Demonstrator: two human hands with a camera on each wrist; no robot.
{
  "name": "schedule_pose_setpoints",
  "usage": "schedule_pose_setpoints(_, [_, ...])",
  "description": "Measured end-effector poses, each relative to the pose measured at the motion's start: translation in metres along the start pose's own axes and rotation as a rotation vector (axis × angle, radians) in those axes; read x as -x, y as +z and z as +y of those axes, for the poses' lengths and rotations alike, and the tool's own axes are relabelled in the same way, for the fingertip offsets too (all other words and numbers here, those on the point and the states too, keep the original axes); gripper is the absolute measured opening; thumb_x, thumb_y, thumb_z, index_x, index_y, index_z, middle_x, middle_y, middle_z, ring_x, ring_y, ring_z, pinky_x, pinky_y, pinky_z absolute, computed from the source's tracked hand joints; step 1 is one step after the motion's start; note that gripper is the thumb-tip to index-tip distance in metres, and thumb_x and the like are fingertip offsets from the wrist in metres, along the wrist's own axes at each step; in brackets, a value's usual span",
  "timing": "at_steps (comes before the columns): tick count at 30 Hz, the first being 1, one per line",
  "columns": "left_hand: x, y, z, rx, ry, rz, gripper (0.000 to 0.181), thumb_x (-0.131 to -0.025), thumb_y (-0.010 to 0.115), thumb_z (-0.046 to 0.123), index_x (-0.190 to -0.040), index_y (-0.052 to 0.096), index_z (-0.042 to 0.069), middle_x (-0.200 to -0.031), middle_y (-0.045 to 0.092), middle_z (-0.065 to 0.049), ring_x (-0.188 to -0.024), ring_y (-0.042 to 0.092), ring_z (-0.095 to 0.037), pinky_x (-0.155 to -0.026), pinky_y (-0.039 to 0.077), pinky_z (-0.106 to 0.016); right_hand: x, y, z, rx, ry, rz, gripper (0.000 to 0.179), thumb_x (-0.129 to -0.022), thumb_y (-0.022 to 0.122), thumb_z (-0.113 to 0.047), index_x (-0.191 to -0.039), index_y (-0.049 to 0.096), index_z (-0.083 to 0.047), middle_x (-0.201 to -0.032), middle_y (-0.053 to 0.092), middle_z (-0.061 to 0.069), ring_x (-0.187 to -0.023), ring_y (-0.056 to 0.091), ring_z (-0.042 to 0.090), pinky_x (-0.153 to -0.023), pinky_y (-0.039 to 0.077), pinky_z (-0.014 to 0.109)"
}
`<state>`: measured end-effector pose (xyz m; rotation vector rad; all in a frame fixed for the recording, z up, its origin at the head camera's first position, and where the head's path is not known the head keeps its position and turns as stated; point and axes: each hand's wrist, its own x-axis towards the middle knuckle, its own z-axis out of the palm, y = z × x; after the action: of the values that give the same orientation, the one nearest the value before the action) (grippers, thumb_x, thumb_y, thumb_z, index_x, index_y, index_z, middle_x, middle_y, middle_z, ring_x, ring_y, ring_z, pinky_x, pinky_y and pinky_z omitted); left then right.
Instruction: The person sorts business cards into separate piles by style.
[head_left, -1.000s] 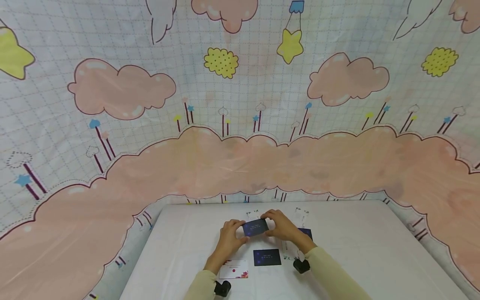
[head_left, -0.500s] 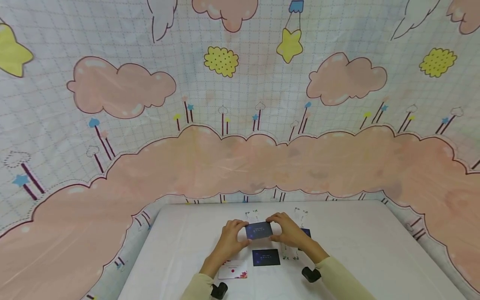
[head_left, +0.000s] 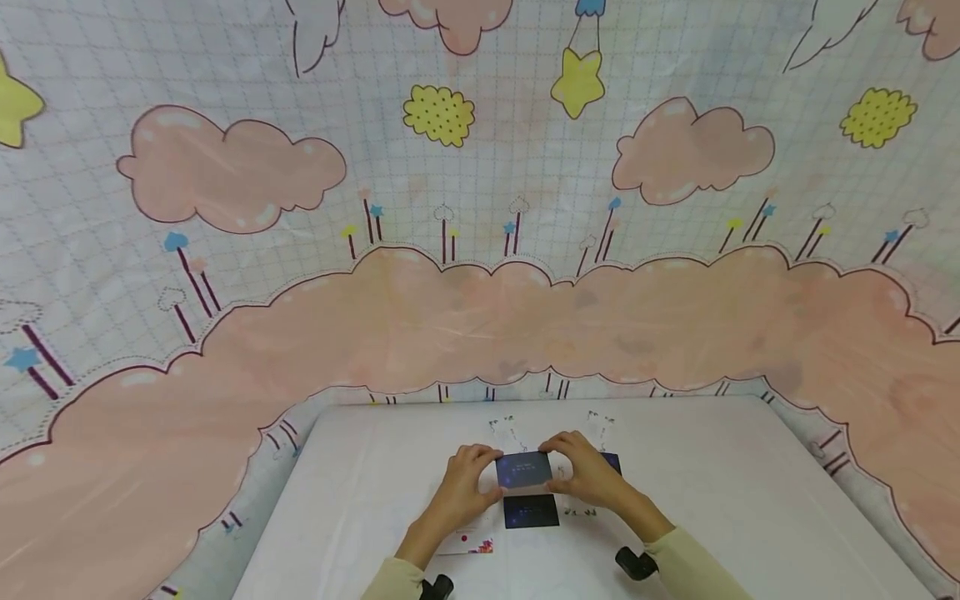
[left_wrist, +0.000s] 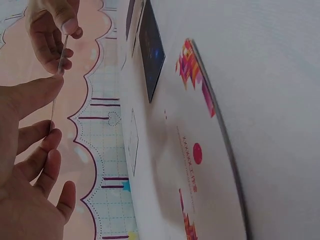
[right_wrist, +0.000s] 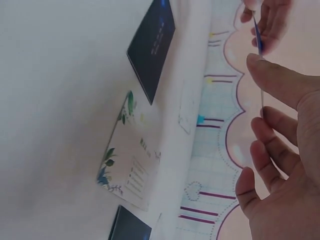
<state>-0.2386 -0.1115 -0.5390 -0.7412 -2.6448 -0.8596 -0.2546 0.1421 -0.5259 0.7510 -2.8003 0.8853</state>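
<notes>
A dark blue business card (head_left: pixel 523 471) with pale print is held up by both hands, above the table and just beyond a matching dark card (head_left: pixel 531 512) lying flat. My left hand (head_left: pixel 463 487) pinches its left side between thumb and fingers; my right hand (head_left: pixel 591 479) pinches its right side the same way. Both wrist views show the held card edge-on as a thin line (left_wrist: pixel 64 50). Under the left forearm lies a white card (left_wrist: pixel 175 150) with a red dot and bright corner shapes. A white card (right_wrist: pixel 132 160) with green leaves lies below the right hand.
Another dark card (head_left: pixel 613 463) is partly covered by the right hand. Two white leaf-cornered cards (head_left: pixel 508 433) lie toward the back of the white table (head_left: pixel 712 500). A patterned cloth (head_left: pixel 480 325) with clouds and stars hangs behind. Black wrist mounts (head_left: pixel 636 564) sit below both wrists.
The held card has moved right and toward the person, its tilt levelling out and its lower edge now close to the flat dark card. Both hands moved with it.
</notes>
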Motion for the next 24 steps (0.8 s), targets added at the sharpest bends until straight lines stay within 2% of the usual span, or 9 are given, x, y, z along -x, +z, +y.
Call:
schedule_pose_setpoints(3, [0.002, 0.000, 0.001, -0.004, 0.004, -0.020, 0.052, -0.080, 0.079, 0.027, -0.127, 0.063, 0.011, -0.122, 0.060, -0.002, -0.115, 0.050, -0.021, -0.099, 0.040, -0.045, 0.004, 0.002, 0.000, 0.011, 0.012, -0.001, 0.051, -0.075, 0.085, -0.027, -0.121, 0.064, -0.018, -0.121, 0.061, -0.001, -0.116, 0.052, 0.022, -0.100, 0.048, 0.050])
schedule_pose_setpoints(8, [0.005, 0.001, 0.000, 0.001, -0.023, -0.085, 0.054, -0.082, 0.078, 0.031, -0.130, 0.061, 0.014, -0.125, 0.058, 0.000, -0.118, 0.048, -0.020, -0.101, 0.040, -0.044, 0.010, 0.005, 0.003, 0.036, 0.006, 0.013, 0.052, -0.073, 0.086, -0.031, -0.119, 0.065, -0.019, -0.120, 0.061, -0.002, -0.114, 0.053, 0.022, -0.097, 0.048, 0.051])
schedule_pose_setpoints(13, [0.005, 0.002, 0.000, -0.002, -0.035, -0.140, 0.053, -0.081, 0.080, 0.032, -0.128, 0.062, 0.016, -0.124, 0.060, 0.001, -0.118, 0.049, -0.021, -0.102, 0.040, -0.045, 0.014, 0.009, 0.004, 0.028, 0.023, 0.006, 0.053, -0.071, 0.087, -0.034, -0.117, 0.066, -0.019, -0.119, 0.061, -0.002, -0.115, 0.054, 0.024, -0.100, 0.044, 0.055])
schedule_pose_setpoints(17, [0.006, 0.005, 0.000, -0.022, -0.023, -0.153, 0.052, -0.079, 0.081, 0.034, -0.126, 0.064, 0.016, -0.121, 0.061, 0.001, -0.116, 0.050, -0.020, -0.100, 0.041, -0.044, 0.018, 0.013, 0.007, 0.031, 0.017, 0.003, 0.053, -0.071, 0.087, -0.036, -0.116, 0.067, -0.018, -0.118, 0.062, -0.001, -0.114, 0.054, 0.025, -0.100, 0.042, 0.059])
schedule_pose_setpoints(24, [0.010, 0.011, 0.001, -0.058, -0.025, -0.173, 0.053, -0.078, 0.081, 0.036, -0.124, 0.065, 0.016, -0.120, 0.062, 0.003, -0.114, 0.052, -0.018, -0.100, 0.041, -0.042, 0.025, 0.019, 0.011, 0.050, 0.005, -0.005, 0.053, -0.070, 0.086, -0.039, -0.115, 0.067, -0.019, -0.116, 0.061, -0.004, -0.110, 0.054, 0.021, -0.097, 0.043, 0.055])
